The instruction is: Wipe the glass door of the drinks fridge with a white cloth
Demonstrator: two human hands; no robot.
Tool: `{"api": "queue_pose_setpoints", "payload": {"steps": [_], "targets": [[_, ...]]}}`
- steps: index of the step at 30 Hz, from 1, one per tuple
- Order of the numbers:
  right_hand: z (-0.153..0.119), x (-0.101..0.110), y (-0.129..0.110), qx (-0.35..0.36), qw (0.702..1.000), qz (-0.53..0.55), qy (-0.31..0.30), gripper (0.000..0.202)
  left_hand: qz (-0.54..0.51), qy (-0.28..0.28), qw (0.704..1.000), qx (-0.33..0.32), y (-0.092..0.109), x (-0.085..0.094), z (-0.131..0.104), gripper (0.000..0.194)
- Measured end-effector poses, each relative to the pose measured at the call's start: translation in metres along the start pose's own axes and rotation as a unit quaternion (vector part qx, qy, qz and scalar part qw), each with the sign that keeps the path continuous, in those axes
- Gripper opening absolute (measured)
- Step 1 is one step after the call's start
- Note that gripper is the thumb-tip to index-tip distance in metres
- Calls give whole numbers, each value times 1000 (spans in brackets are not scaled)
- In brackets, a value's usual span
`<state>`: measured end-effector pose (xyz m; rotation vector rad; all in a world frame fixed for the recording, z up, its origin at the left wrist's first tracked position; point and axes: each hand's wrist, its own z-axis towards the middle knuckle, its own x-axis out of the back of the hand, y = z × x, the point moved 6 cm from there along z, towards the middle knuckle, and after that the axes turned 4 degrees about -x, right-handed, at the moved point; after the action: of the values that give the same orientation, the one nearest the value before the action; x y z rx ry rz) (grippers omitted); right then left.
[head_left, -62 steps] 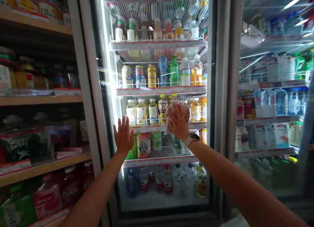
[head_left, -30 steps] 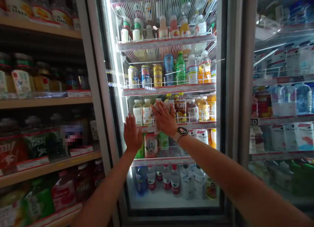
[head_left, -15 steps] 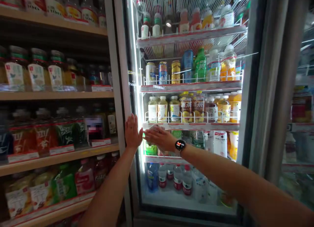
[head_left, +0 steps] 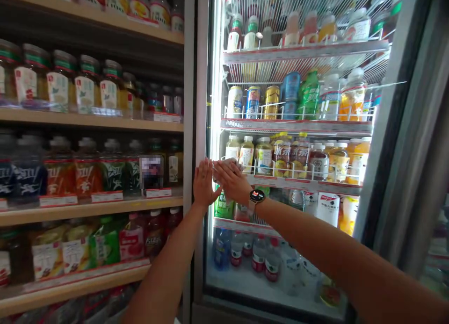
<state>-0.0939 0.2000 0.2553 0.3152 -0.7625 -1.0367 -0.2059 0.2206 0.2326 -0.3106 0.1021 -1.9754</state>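
Black and round, the face of a watch (head_left: 257, 196) shows at the right wrist. The right forearm (head_left: 333, 242) runs off past the lower right corner, and the left forearm (head_left: 168, 263) is cut off at the bottom.

The right hand (head_left: 234, 183) lies flat, fingers straight, over a pale, crumpled cloth (head_left: 234, 163). Mostly the cloth's upper edge shows; the hand covers much of the rest, and how the thumb meets it is hidden. The left hand (head_left: 206, 183) is open, fingers up, at the metal frame (head_left: 200, 104). Its palm faces away, so what it presses on cannot be told. The right fingertips end just beside the left fingers; whether they touch is hard to make out.

Just beyond the hands is the glass door (head_left: 242, 286). Behind it, below the cloth, a green bottle (head_left: 224, 205) is partly covered by the hands. Tea bottles (head_left: 264, 153) stand to the right of the cloth, with cans (head_left: 271, 102) above them and red-capped bottles (head_left: 258, 255) lower than both hands.

Well to the left of the left hand run wooden shelves (head_left: 105, 212), where a blocky patch (head_left: 151, 172) masks something among the bottles. The topmost bottles there are cut off.
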Motion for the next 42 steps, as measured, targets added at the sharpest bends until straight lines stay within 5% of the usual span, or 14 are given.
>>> {"api": "queue_pose_setpoints", "payload": {"steps": [7, 11, 14, 18, 22, 25, 31, 37, 42], "targets": [[-72, -26, -42, 55, 998, -3, -14, 55, -6, -8, 1000, 1, 0, 4, 0, 87], [-82, -19, -33, 135, 991, -4, -25, 51, 4, -2, 1000, 3, 2, 5, 0, 75], [-50, 10, 8, 144, 989, -16, -28, 53, 7, -3, 1000, 17, 2, 5, 0, 66], [9, 67, 98, -10, 998, -60, 27, 64, 10, 0, 1000, 25, 3, 5, 1, 63], [17, 101, 147, -131, 984, -91, 82, 63, 14, -3, 1000, 23, 3, 4, 3, 63], [-13, 93, 132, -145, 983, -93, 68, 61, 15, 1, 1000, 26, 2, 4, 2, 63], [-110, 40, 53, -123, 990, -74, -1, 62, 11, 16, 999, 49, 22, 6, 6, 64], [-210, -1, -14, -88, 994, -63, -32, 53, -41, 17, 999, -10, 116, -11, 43, 66], [-261, -1, -9, -57, 995, -74, -24, 56, -25, -1, 999, -47, 168, -43, 49, 70]]}}
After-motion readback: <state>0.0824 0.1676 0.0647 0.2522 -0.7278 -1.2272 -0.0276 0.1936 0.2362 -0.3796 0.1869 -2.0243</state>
